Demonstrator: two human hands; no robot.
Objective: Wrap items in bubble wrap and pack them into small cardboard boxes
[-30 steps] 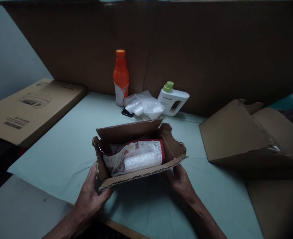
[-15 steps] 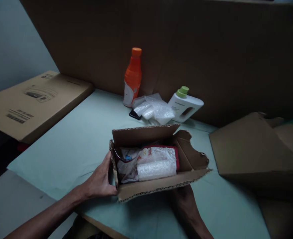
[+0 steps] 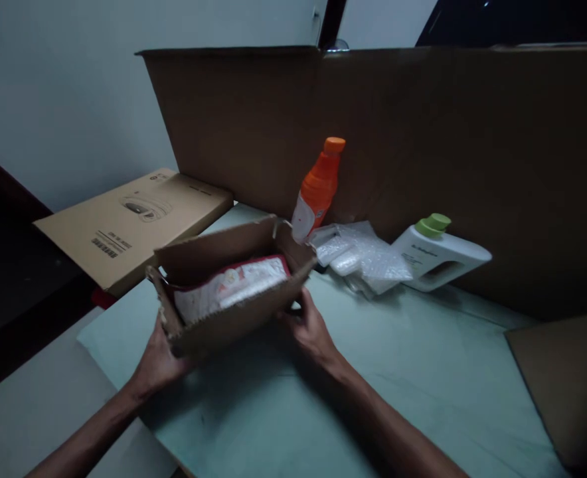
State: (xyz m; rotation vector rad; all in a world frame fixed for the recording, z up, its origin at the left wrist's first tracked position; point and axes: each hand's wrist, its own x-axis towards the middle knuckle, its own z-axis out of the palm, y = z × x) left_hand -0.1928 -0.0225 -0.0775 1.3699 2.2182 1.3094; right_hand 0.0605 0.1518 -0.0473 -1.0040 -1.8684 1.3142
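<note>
Between my hands, a small open cardboard box (image 3: 234,332) is held up over the table, tilted with its open top partly toward me. Inside lies a white packet with red edges (image 3: 228,285); the rest of the contents is hidden by the walls. My left hand (image 3: 161,358) grips the box's lower left corner, thumb and fingers partly hidden behind it. At the lower right end, my right hand (image 3: 308,328) holds the box from beneath, its fingertips out of sight under the cardboard.
A pale green cloth (image 3: 373,372) covers the table. Behind stand an orange bottle (image 3: 318,189), bubble wrap (image 3: 363,255) and a white jug with a green cap (image 3: 443,255). A flat printed carton (image 3: 139,226) lies left, another cardboard box (image 3: 567,372) right. A tall cardboard panel (image 3: 398,133) backs the table.
Both hands have carried the small box to the left and away from me, lifting and tilting it. The camera view has also shifted, showing more of the wall.
</note>
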